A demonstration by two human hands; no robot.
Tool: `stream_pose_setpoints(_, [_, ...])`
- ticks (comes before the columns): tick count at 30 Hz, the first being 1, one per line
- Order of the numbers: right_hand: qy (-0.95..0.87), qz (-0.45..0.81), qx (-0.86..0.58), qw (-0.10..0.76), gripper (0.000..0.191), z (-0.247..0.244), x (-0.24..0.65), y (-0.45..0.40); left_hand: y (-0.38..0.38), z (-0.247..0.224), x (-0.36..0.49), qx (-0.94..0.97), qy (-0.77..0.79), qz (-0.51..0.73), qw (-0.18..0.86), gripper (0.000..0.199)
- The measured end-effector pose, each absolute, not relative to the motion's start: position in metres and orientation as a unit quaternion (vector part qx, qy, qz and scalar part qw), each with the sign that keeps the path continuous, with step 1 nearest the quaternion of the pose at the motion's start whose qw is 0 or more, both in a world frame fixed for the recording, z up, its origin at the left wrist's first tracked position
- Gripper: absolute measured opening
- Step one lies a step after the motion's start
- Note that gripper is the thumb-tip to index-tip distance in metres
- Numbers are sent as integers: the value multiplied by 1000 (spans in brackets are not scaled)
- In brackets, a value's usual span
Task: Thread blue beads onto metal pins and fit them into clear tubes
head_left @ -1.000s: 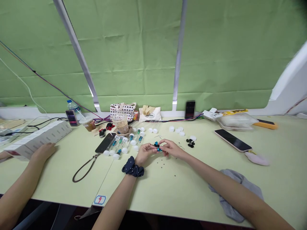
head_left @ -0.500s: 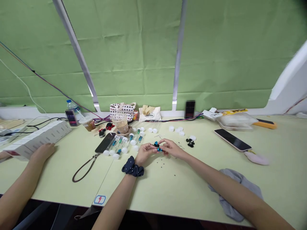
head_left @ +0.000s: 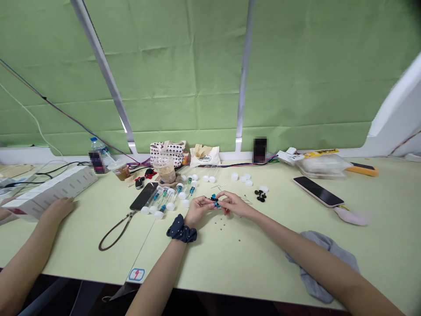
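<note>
A small blue and black part [head_left: 215, 199] is held between both hands above the table. My left hand [head_left: 197, 210], with a dark dotted scrunchie [head_left: 181, 230] at its wrist, pinches the part from the left. The fingers of my right hand [head_left: 234, 204] close on it from the right. Several tiny grey pieces [head_left: 221, 224] lie on the table just below the hands. Black round parts [head_left: 261, 195] sit to the right, and thin metal pins [head_left: 219, 187] lie behind the hands.
Clear tubes with white caps [head_left: 167, 199] lie left of my hands beside a black phone [head_left: 144, 196]. Another person's hand [head_left: 58, 210] touches white boxes [head_left: 52, 191] at left. A pink phone [head_left: 318, 192] and grey cloth [head_left: 320, 245] lie right. Cups and bags stand behind.
My fingers have shifted slightly around the blue and black part, which is tilted a little differently. The view has moved very slightly.
</note>
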State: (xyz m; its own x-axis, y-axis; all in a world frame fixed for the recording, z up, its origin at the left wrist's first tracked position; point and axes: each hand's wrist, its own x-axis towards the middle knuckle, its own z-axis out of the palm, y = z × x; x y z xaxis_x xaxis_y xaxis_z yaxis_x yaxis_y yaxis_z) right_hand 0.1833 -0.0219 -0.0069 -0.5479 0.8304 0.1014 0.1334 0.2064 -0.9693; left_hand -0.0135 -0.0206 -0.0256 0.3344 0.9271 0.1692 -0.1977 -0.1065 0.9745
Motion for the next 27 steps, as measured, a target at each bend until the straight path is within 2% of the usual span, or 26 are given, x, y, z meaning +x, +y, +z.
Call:
stream_pose_setpoints(6, [-694, 516, -355, 355, 40, -11, 183, -18, -22, -24, -13, 571, 330, 476, 582, 28])
stream_pose_setpoints(19, [-685, 541, -358, 333, 40, -15, 185, -15, -23, -25, -10, 564, 331, 487, 579, 28])
stream_pose_setpoints(27, [-715, 464, -357, 383, 38, -14, 184, -16, -21, -28, -10, 550, 337, 478, 596, 36])
